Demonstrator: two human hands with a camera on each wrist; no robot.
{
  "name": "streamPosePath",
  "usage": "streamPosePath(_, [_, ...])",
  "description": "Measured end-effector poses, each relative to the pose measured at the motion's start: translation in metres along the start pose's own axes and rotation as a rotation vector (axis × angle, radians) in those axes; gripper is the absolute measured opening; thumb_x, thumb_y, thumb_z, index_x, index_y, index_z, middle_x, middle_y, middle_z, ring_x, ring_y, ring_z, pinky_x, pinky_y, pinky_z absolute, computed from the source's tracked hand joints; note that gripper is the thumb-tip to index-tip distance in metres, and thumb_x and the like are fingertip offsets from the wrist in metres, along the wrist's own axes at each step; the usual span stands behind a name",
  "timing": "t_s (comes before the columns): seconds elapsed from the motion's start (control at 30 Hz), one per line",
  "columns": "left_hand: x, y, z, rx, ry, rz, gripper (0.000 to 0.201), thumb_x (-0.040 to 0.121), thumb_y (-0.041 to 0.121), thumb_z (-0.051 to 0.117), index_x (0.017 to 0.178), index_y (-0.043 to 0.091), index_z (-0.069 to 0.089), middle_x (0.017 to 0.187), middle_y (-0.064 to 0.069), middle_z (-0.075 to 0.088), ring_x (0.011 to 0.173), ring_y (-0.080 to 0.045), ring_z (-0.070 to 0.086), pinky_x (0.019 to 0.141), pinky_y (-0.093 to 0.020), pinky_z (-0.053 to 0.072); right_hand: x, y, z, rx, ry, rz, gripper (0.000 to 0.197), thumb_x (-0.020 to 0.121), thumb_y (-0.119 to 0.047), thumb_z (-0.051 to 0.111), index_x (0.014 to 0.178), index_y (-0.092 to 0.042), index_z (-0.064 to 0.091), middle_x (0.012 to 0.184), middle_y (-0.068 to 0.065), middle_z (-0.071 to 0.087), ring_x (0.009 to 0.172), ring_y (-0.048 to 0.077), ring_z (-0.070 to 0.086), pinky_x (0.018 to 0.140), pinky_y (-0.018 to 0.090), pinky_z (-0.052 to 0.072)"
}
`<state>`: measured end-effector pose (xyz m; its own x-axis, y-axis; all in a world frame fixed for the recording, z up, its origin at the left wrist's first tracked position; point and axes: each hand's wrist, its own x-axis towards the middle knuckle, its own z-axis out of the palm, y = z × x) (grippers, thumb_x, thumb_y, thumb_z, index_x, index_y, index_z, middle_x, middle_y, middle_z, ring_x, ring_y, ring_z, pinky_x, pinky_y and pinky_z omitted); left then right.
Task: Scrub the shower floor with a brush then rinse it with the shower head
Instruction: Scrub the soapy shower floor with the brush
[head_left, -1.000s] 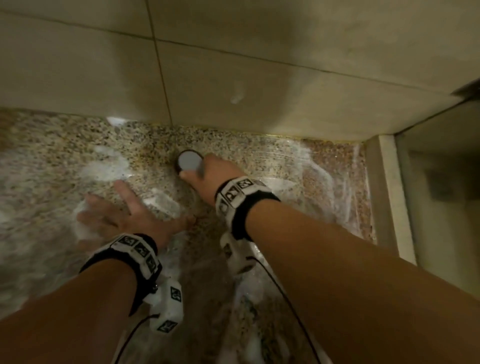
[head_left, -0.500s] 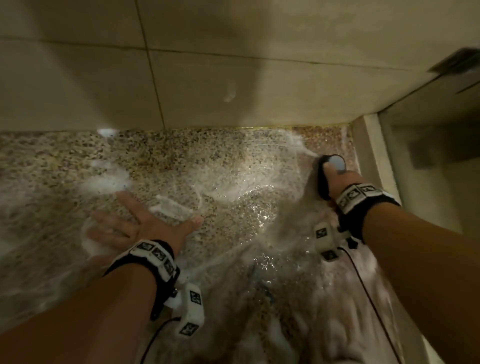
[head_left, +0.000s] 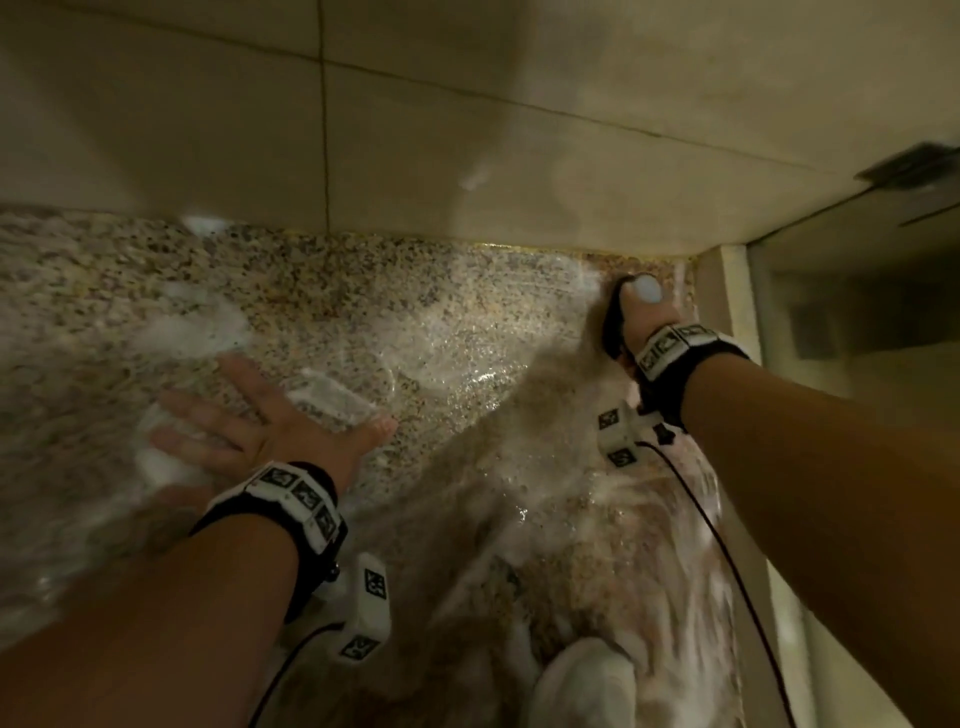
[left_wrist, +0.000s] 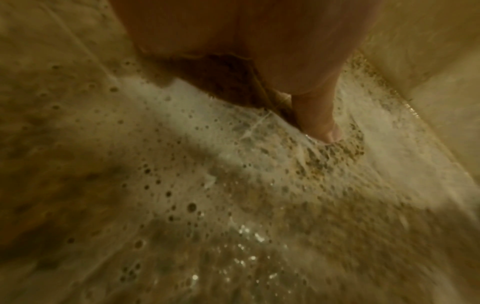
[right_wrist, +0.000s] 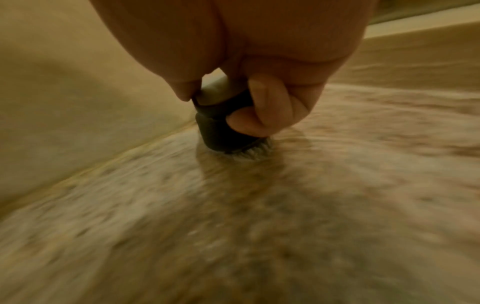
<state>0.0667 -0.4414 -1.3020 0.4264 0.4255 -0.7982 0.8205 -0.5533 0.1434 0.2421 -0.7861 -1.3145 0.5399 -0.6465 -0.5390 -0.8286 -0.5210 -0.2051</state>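
The speckled granite shower floor (head_left: 363, 291) is wet and streaked with white foam. My right hand (head_left: 649, 312) grips a round black scrub brush (head_left: 615, 322) with a pale grey top, pressed bristles-down at the far right corner by the wall. In the right wrist view my fingers (right_wrist: 259, 107) curl round the brush (right_wrist: 221, 131), its bristles on the floor (right_wrist: 233, 226). My left hand (head_left: 249, 426) lies flat with spread fingers on the foamy floor at the left. In the left wrist view its thumb (left_wrist: 319, 119) touches the wet floor (left_wrist: 207, 185). No shower head is in view.
A beige tiled wall (head_left: 467, 104) runs along the far edge of the floor. A pale raised threshold (head_left: 732, 312) and a glass panel (head_left: 857, 364) bound the floor on the right. A white foam mound or shoe (head_left: 587, 686) shows at the bottom.
My right hand has swept the brush from the middle of the floor's far edge to the far right corner. The left hand has stayed flat on the floor.
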Motion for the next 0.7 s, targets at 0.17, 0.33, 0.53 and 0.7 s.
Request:
streamPosePath(0.17, [0.001,-0.001,0.001,-0.032,0.026,0.003,0.167,0.035,0.1,0.06,0.139,0.035,-0.053,0.15,-0.012,-0.056,0.145,-0.046,-0.04,0.111,-0.082,-0.003,-0.094,-0.071,0.033,-0.326,-0.118,-0.452,0.049,0.104,-0.049,0.036,0.134,-0.012,0.049,0.122,0.015,0.06,0.093,0.029,0.056,0.076,0.036,0.043])
streamPosePath(0.33, [0.004,-0.001,0.005,-0.029,0.026,0.004,0.165,0.025,0.1,0.049,0.138,0.038,-0.054,0.147,-0.01,-0.059,0.144,-0.046,-0.042,0.113,-0.082,-0.001,-0.121,-0.086,0.057,-0.489,-0.184,-0.673,0.068,0.096,-0.065,0.046,0.137,-0.011,0.045,0.125,0.012,0.063,0.097,0.03,0.06,0.076,0.031,0.039])
streamPosePath(0.53, [0.014,-0.001,0.01,0.019,0.069,-0.033,0.164,0.035,0.105,0.057,0.135,0.038,-0.055,0.144,-0.012,-0.062,0.144,-0.049,-0.04,0.114,-0.081,-0.002,-0.14,-0.13,0.073,-0.716,-0.325,-0.92,0.076,0.092,-0.069,0.051,0.141,-0.012,0.045,0.135,0.013,0.058,0.115,0.034,0.059,0.083,0.034,0.044])
streamPosePath(0.7, [0.005,0.004,0.009,0.059,0.093,-0.046,0.166,0.038,0.105,0.055,0.145,0.031,-0.048,0.151,-0.02,-0.054,0.147,-0.052,-0.033,0.115,-0.08,0.001,-0.087,-0.104,0.042,-0.694,-0.227,-0.847,0.08,0.083,-0.082,0.042,0.134,-0.023,0.058,0.128,0.007,0.065,0.11,0.031,0.062,0.096,0.039,0.047])
